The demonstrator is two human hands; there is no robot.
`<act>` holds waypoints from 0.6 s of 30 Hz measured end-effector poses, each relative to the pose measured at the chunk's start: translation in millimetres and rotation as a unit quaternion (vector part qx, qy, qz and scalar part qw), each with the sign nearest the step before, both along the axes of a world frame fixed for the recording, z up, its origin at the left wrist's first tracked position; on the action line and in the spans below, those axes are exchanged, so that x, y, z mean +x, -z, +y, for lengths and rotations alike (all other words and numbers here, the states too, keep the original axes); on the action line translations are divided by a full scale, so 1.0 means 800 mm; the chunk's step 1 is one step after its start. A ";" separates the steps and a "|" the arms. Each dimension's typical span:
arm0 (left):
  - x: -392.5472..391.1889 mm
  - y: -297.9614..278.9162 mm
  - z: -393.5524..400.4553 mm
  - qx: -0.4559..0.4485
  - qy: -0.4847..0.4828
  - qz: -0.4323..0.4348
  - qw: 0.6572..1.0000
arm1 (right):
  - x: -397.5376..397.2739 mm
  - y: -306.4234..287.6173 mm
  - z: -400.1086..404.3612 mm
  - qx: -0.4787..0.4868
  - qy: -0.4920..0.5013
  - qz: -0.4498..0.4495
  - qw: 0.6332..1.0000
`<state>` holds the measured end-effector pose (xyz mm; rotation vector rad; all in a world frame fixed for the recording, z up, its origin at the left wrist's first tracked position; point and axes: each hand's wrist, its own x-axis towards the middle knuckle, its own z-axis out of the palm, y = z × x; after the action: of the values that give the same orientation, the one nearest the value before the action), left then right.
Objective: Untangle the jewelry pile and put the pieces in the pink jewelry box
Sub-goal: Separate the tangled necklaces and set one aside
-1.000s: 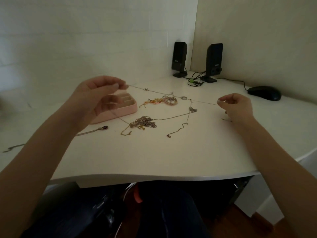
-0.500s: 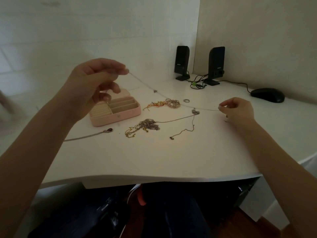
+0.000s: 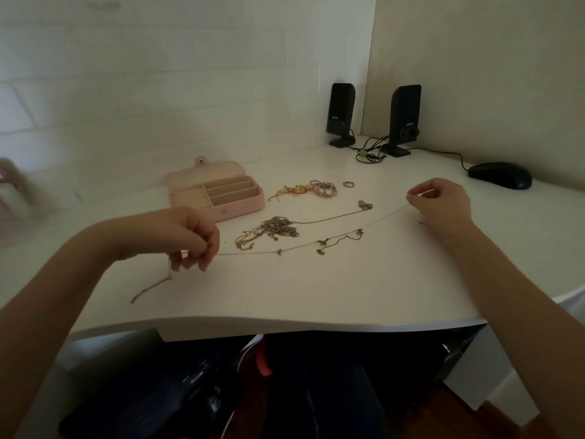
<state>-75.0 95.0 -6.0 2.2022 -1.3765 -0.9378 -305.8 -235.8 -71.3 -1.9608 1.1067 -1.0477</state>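
White curved desk (image 3: 285,289) in a pale-walled corner — a thin silver chain with small charms (image 3: 316,245) strung between two hands.

The left hand (image 3: 186,236), at about 8 o'clock, pinches one end in curled fingers; the right hand (image 3: 443,201), at 3 o'clock, pinches the other. The open pink jewelry box with beige compartments (image 3: 218,193) sits at 11 o'clock, the tangled pile of gold and silver chains (image 3: 275,231) mid-desk — beaded bracelets (image 3: 313,189) and a small silver ring (image 3: 348,184) lie beyond it. A black computer mouse (image 3: 500,175) rests at 2 o'clock.

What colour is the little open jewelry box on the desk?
Pale pink jewelry box, with cream compartments inside; the head view shows it.
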 end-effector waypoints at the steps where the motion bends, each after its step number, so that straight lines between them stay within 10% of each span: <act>1: 0.000 0.004 0.000 0.011 -0.001 -0.019 1.000 | 0.000 0.000 0.001 -0.004 -0.001 0.011 1.000; 10: -0.011 0.008 -0.001 0.043 0.033 -0.146 0.988 | -0.001 -0.002 0.016 -0.063 0.042 0.160 0.984; 18: -0.029 0.000 -0.021 0.043 0.035 -0.254 0.966 | -0.007 -0.010 0.049 -0.126 -0.096 0.037 0.987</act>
<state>-98.4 78.3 -6.2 2.5926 -1.6633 -0.4694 -311.1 -196.4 -63.5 -2.2720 0.8344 -1.0571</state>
